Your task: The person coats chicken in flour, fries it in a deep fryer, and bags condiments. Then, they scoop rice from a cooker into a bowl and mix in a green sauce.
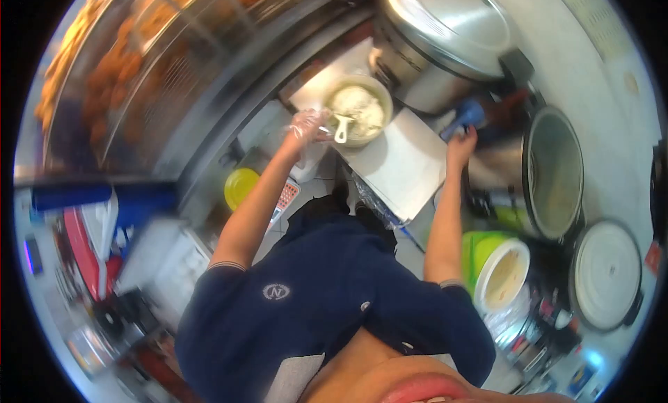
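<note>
My left hand (308,128), in a clear plastic glove, is at the near-left rim of a pale bowl (385,100). Its fingers are blurred, so their grip on the rim cannot be made out. White rice (358,104) with dark flecks fills the bowl, and a scoop with a pale handle (341,130) rests in it. My bare right hand (461,147) is farther right, with its fingers curled beside a blurred blue object (471,114). Whatever those fingers hold is too small and smeared to name. White paper sheets (403,166) lie between my hands, partly under the bowl.
A large lidded metal pot (445,83) stands behind the sheets, and an open pot (497,166) is at right. Nearby are a green-and-white container (480,257) and a round lid (607,276). Racks of fried food (118,76) fill the upper left. A yellow-green round item (240,187) lies below my left forearm.
</note>
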Demonstrator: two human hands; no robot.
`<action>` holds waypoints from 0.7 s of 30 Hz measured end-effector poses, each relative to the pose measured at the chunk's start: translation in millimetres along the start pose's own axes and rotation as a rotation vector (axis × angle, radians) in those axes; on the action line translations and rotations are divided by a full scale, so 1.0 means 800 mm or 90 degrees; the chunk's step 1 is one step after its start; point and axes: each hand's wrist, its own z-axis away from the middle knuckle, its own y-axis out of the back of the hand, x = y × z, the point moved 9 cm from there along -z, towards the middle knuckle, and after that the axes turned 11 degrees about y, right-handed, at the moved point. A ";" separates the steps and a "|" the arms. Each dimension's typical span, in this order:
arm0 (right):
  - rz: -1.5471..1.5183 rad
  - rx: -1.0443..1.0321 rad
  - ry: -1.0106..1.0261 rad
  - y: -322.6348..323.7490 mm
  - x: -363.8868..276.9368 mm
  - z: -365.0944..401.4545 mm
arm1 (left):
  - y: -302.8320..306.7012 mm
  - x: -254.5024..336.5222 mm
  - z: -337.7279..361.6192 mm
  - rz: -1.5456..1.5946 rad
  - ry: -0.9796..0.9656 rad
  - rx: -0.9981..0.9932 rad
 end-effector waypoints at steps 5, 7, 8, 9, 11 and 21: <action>-0.331 0.236 -0.015 0.017 -0.104 0.049 | 0.060 -0.104 0.129 0.290 0.113 0.173; -0.507 0.145 -0.013 0.003 -0.207 0.045 | 0.086 -0.194 0.197 0.266 0.100 0.210; -0.544 0.096 0.015 -0.005 -0.252 0.042 | 0.103 -0.229 0.229 0.231 0.075 0.195; -0.586 0.046 0.068 -0.007 -0.306 0.038 | 0.121 -0.229 0.280 0.235 0.072 0.257; -0.660 -0.051 0.162 -0.001 -0.404 0.041 | 0.117 -0.268 0.385 0.433 0.262 0.462; -0.748 -0.570 0.498 -0.018 -0.685 0.344 | 0.018 -0.505 0.693 0.872 0.088 0.719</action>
